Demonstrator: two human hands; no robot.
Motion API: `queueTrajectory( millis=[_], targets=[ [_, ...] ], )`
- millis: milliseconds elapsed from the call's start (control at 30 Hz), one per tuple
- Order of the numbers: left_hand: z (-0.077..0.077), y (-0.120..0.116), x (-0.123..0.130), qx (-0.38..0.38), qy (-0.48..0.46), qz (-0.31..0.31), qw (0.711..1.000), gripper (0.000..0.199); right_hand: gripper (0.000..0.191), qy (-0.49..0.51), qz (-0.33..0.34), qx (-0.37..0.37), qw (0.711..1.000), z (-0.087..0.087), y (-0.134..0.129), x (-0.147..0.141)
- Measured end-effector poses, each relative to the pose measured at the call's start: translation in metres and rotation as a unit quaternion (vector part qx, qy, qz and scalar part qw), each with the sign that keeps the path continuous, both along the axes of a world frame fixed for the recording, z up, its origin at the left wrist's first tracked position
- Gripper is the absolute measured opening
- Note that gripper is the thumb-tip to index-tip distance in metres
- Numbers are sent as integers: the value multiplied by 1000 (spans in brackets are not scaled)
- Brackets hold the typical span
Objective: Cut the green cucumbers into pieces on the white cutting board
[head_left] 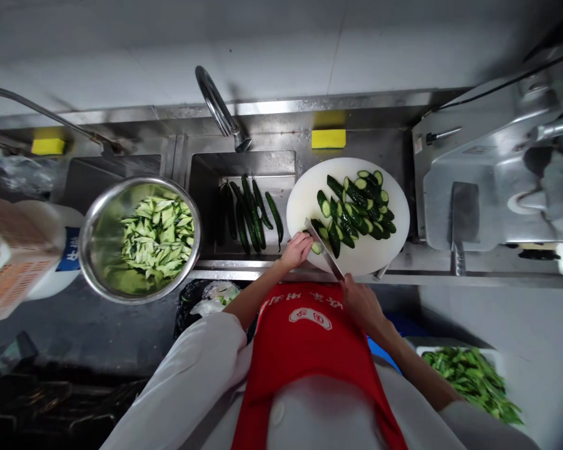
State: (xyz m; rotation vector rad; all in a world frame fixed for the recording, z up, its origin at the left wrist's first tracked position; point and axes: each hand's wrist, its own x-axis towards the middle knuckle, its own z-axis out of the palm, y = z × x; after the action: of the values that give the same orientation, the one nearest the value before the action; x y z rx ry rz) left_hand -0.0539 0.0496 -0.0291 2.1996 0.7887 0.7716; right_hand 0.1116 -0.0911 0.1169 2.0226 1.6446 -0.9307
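— What are the fingers doing?

— The left hand [296,249] has its fingers curled together, pressing down on a cucumber piece [316,247] at the near-left edge of the round white cutting board [304,200]. The right hand [360,302] is wrapped shut around the handle of the knife [324,252], whose blade runs slantwise just beside the left fingertips.

— How should the cut go, you think?

— I'd keep those fingertips tucked back with the knuckles facing the blade, since steel and fingers nearly touch. Slice at a slant, steadily.

— And around them?

— Cut cucumber pieces [359,209] lie heaped across the middle and far side of the board. Whole cucumbers [249,212] lie in the sink [206,187] to the left, and a steel bowl [98,231] of pale slices stands further left. A cleaver [464,222] rests well apart on the right.
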Motion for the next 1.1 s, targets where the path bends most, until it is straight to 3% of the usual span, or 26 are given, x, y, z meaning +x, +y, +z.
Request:
queueTrajectory(
  millis=[233,467,1100],
  targets=[
    [7,2,-12,3,1,-19,1000,26,29,-11,-10,-9,1000,-7,7,-7],
    [4,7,-13,-8,18,-61,998,28,29,-13,-10,-12,1000,-4,4,-9],
    [-5,5,-12,-8,7,-56,998,30,30,-1,-11,1,1000,-1,12,-15]
  ],
)
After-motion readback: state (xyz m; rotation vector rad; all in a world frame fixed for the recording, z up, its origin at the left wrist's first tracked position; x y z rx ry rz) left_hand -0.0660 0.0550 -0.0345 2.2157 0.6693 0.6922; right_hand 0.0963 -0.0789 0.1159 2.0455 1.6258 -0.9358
